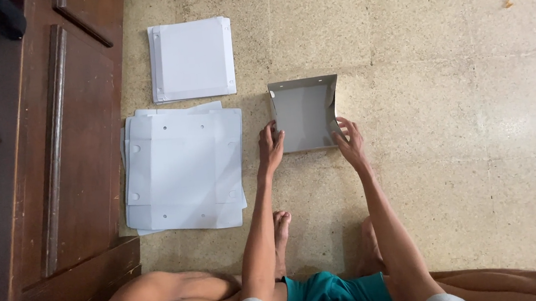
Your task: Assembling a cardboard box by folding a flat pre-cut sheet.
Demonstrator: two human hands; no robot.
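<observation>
Nearest the camera are bent bare knees, teal shorts [326, 292] and a bare foot [280, 225] on the speckled tile floor [467, 149]. Both forearms reach forward from there.

The left hand [270, 149] rests against the near left corner of a half-folded grey cardboard box [304, 115], fingers together and laid along its left side flap. The right hand [350, 140] is at the near right corner, fingers spread a little, fingertips touching the right flap, which stands up. Neither hand looks clamped around the box; it seems more a light press on the edges, though the grip under the fingers is hard to see. The box lies on the floor between the two hands and just beyond them, open side up, with its far wall and side walls raised.

To the left of the left hand, well apart from it, lies a stack of flat white sheets [184, 172] with small holes. Beyond that stack, farther from the person, sits a smaller pile of folded white boxes [192, 59]. A dark wooden door [63, 159] runs along the left edge.
</observation>
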